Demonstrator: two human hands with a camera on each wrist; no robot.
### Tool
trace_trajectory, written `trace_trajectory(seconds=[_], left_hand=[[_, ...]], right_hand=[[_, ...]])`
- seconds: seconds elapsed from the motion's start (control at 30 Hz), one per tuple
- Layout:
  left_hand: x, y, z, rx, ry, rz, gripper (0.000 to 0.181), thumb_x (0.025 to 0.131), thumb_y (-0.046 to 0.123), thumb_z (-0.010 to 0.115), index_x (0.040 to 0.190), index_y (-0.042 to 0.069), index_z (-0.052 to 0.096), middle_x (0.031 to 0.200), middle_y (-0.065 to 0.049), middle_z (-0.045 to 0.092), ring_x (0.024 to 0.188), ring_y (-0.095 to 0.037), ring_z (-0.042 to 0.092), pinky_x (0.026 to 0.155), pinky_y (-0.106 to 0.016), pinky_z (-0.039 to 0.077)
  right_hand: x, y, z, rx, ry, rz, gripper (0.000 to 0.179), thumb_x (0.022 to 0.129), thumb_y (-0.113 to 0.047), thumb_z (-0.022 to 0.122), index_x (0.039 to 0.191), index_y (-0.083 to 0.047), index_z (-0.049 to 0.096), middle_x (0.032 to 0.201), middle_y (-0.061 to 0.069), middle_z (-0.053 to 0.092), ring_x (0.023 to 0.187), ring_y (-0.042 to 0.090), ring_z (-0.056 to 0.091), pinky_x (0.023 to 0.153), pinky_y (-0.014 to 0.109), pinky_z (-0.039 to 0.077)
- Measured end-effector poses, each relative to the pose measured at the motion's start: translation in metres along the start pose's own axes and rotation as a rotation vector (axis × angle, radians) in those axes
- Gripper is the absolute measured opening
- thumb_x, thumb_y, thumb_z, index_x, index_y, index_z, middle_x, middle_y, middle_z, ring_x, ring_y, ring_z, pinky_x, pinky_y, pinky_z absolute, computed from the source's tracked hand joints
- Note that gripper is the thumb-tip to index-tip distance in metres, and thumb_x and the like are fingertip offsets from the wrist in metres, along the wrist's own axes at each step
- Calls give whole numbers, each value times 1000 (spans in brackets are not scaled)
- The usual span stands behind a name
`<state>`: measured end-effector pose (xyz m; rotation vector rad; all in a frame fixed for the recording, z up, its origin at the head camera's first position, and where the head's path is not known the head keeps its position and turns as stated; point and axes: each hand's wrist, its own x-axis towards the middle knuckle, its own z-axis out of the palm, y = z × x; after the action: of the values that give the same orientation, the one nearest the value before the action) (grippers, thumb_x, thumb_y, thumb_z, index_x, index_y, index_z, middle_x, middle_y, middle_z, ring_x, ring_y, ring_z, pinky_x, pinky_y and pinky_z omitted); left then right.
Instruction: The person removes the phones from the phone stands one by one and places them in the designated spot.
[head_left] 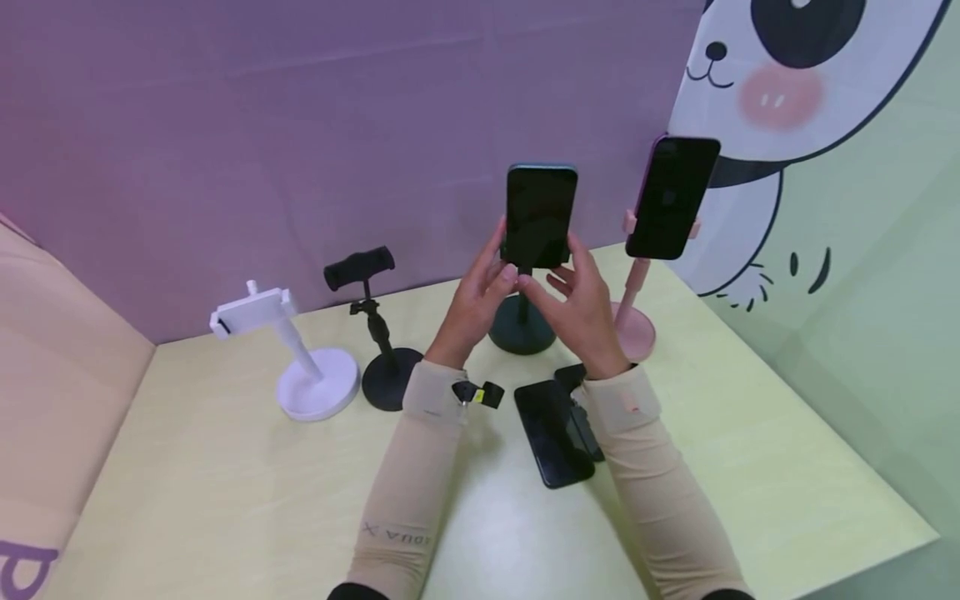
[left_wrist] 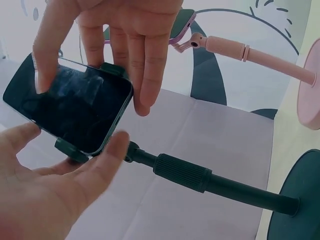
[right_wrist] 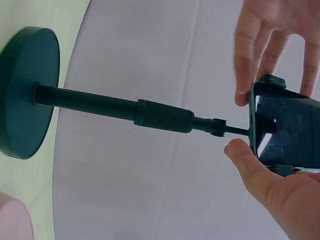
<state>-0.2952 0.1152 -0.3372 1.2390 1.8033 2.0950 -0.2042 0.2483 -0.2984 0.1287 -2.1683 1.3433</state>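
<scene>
A dark phone [head_left: 541,217] with a light blue edge stands upright in the clamp of a dark green phone stand [left_wrist: 182,172]. My left hand [head_left: 479,298] is at the phone's lower left side, its thumb near the bottom edge. On the other side my right hand [head_left: 580,304] reaches along the lower right edge with extended fingers. One right finger overlaps the screen in the left wrist view. The clamp pads [right_wrist: 272,80] sit against the phone's two long sides, close to the fingers of both hands. Part of the clamp is hidden behind the phone.
A pink stand [head_left: 635,329] at right holds another phone [head_left: 673,198]. Left of my hands stand a black stand [head_left: 386,367] and a white stand [head_left: 318,383]. Below my hands, a black phone [head_left: 553,433] lies on the table [head_left: 225,500]. A purple backdrop [head_left: 262,150] rises behind.
</scene>
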Motion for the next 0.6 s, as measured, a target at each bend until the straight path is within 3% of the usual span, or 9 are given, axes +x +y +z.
trace_trajectory(seconds=[0.13, 0.37, 0.47, 0.6], left_hand=[[-2, 3, -1, 27, 45, 19, 56, 103, 9, 42, 154, 18, 21, 159, 2, 21, 131, -28, 47, 98, -41, 46], [-7, 2, -4, 147, 156, 71, 48, 103, 23, 47, 149, 33, 35, 151, 13, 36, 110, -32, 63, 90, -35, 51], [-8, 5, -3, 199, 214, 72, 45, 103, 23, 47, 147, 29, 39, 149, 9, 40, 95, -36, 67, 86, -35, 53], [-9, 8, -1, 270, 304, 71, 45, 101, 16, 50, 145, 25, 44, 145, 2, 46, 84, -29, 70, 78, -32, 56]], right_hand=[[1, 8, 2, 22, 31, -26, 63, 92, -7, 64, 146, 2, 33, 146, 21, 39, 117, 41, 56, 95, 50, 46], [8, 42, 9, -23, 71, -91, 52, 97, -12, 59, 146, -11, 41, 146, 5, 45, 110, 29, 63, 88, 42, 52], [7, 45, 10, -42, 73, -97, 50, 97, -13, 58, 145, -12, 42, 147, 3, 45, 108, 27, 65, 85, 40, 53], [6, 45, 13, -41, 89, -114, 47, 96, -9, 58, 142, -9, 46, 143, 7, 49, 103, 27, 67, 82, 39, 55]])
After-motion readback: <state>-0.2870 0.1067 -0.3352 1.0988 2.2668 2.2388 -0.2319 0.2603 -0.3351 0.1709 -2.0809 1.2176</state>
